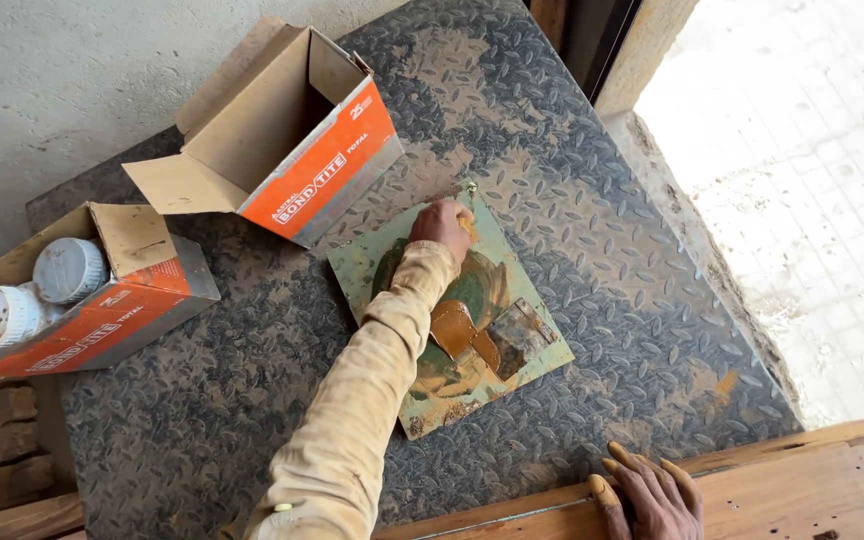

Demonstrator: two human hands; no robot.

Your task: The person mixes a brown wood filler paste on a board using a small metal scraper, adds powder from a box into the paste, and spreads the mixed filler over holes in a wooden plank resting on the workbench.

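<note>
- left hand [442,222] reaches across the mixing board [452,315], fingers curled together on a small yellowish lump at the board's far corner; can't tell what the lump is
- board lies flat on the chequer-plate bench [602,250], so the paste can be worked against a firm surface
- brown-green adhesive paste [457,325] smeared mid-board, with a flat scraper blade [520,335] lying in it, within easy reach
- right hand [652,495] rests on the wooden edge [802,480] near the camera, fingers spread, holding nothing, stained yellow; reads as bracing
- open orange carton [292,140] lies empty on its side behind the board
- second carton [102,300], at left, holds two white-lidded tins [69,270], kept away from the paste
</note>
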